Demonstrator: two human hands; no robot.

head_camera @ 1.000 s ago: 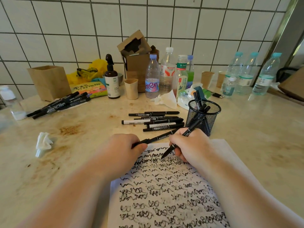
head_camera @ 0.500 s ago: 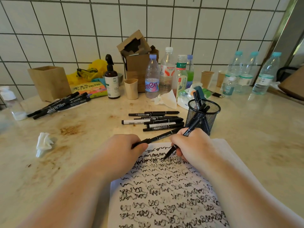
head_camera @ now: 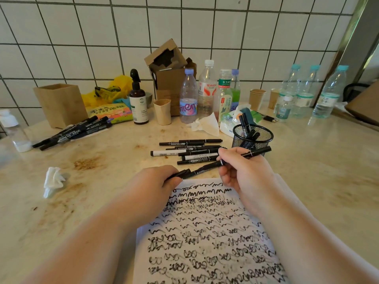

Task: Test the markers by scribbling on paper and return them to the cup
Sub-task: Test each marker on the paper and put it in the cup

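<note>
Your right hand (head_camera: 244,171) pinches the marker (head_camera: 242,157) just beside the mesh cup (head_camera: 252,138), your left hand (head_camera: 158,181) grips its cap (head_camera: 180,173); misaligned recapping could ink your fingers.

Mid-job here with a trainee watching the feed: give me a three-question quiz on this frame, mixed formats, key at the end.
1. True or false: the right hand is writing on the paper with its marker.
2. Where do the tested markers stand? A) wooden box B) black mesh cup C) paper cup
3. Fill in: the left hand pinches a small black ____ at the sheet's top edge.

Key
1. False: the marker is lifted off the sheet, lying nearly level, its far end towards the mesh cup.
2. B
3. Cap, most likely; only its end shows past the fingers.
</note>
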